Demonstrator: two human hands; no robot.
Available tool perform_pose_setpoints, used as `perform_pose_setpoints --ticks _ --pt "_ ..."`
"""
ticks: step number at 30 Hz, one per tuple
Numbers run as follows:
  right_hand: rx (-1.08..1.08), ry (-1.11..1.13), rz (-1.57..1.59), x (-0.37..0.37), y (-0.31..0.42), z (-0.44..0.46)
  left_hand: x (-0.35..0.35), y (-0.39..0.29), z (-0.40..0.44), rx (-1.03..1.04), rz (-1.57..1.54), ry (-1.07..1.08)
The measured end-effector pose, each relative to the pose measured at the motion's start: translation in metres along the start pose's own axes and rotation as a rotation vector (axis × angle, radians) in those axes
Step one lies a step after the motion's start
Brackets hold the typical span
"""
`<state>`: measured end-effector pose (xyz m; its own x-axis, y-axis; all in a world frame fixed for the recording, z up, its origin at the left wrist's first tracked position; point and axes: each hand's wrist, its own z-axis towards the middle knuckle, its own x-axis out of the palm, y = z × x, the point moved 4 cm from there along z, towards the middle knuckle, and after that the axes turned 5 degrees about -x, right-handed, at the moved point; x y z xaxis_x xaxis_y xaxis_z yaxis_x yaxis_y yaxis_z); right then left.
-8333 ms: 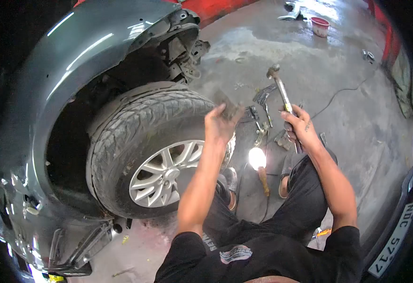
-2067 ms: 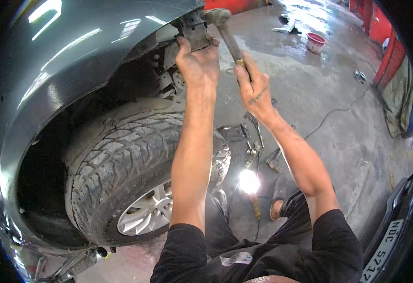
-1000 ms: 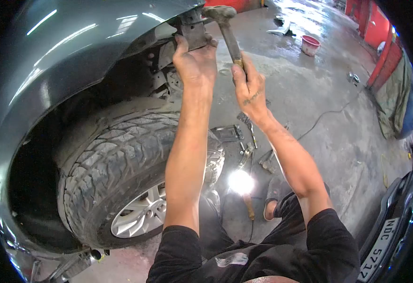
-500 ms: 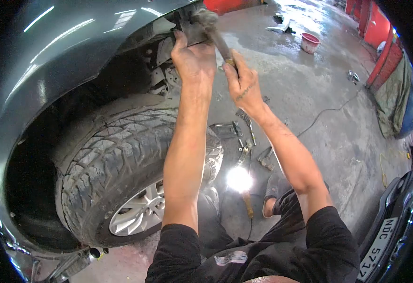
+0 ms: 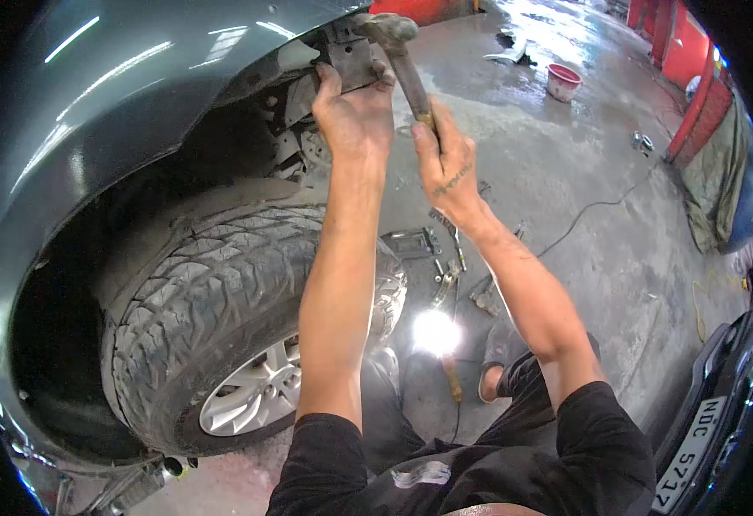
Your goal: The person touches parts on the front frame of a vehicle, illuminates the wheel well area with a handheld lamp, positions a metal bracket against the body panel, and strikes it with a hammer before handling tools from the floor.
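My right hand is wrapped around the lower handle of a hammer. The hammer's metal head is at the top, beside the dark car's front end. A grey metal bracket shows under the edge of the fender. From below, my left hand grips this bracket, palm up, with the thumb at its left and fingertips curling up at its right. Part of the left fingers is hidden behind the bracket. Whether the hammer head touches the metal, I cannot tell.
A large treaded tire stands below my left forearm. On the floor lie a lit work lamp with a cord, and several tools, including a socket tool. Farther off is a red bucket. Another vehicle's license plate is at lower right.
The hammer head has moved slightly right, away from the bracket, and looks less blurred. My right hand has shifted a little with it. My left hand stays at the bracket.
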<state>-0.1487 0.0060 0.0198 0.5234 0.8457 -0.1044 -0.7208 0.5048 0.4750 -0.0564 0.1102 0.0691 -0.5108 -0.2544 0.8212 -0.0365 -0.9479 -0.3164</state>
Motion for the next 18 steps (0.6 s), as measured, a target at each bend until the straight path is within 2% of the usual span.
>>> perform_pose_setpoints --ticks 2,3,5,13,15,16,18 --pt "0.055 0.068 -0.010 0.000 0.006 0.011 0.008 -0.001 -0.004 0.011 0.097 0.138" --pt "0.105 0.130 -0.019 0.002 0.007 0.014 0.010 0.000 -0.007 0.009 0.098 0.133" --pt "0.076 0.095 0.008 0.001 0.008 0.012 0.016 -0.001 -0.009 0.026 0.009 0.027" --pt "0.151 0.090 -0.062 -0.019 -0.008 0.003 -0.005 0.001 -0.007 -0.022 0.016 0.025" --pt "0.282 -0.068 0.052 -0.027 -0.031 -0.021 -0.004 -0.003 -0.016 -0.033 0.046 0.029" --pt "0.375 -0.056 0.140 -0.032 -0.038 -0.030 -0.005 -0.003 -0.023 -0.008 0.071 -0.005" --pt "0.413 -0.039 0.114 -0.041 -0.045 -0.044 -0.011 -0.001 -0.041 0.011 0.080 -0.048"
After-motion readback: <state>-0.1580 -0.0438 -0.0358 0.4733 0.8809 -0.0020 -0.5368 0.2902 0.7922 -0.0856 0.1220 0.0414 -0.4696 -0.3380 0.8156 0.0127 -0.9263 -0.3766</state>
